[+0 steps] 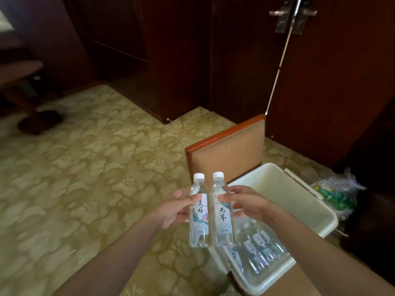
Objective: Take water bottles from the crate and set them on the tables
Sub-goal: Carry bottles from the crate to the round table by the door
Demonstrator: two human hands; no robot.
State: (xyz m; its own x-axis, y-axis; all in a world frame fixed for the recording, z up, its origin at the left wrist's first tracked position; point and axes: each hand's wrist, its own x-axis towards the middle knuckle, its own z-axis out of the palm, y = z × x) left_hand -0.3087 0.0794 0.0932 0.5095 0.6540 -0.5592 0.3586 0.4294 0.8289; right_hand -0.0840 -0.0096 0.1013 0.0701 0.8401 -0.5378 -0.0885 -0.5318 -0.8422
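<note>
Plainly, the task is under way but far from finished. Far left of the pale cream plastic crate (288, 189), a dark wooden pedestal piece (19, 69), possibly 1 of the tables, stands on the yellow-green patterned carpet (85, 167); only part of it shows.

Just left of the crate, the person's left hand (173, 207) wraps its fingers round a clear plastic water bottle with a white cap and a pale painted label (198, 212), held upright and lifted clear of the crate. Right beside it, a 2nd matching white-capped bottle (221, 212) stands upright in the right hand (245, 205), whose thumb and fingers close round its label above the crate's near-left corner. So 2 bottles are out, and neither is yet set down.

Inside the crate, toward its near end, several more labelled bottles (256, 251) lie on their sides; the count is too blurred to tell. Behind the crate stands a wooden-framed chair with a tan padded back (226, 150), and right of the crate lies a crumpled clear plastic bag (335, 193).

What is left, judging from this view, is to carry these 2 to a table and then empty the crate.
</note>
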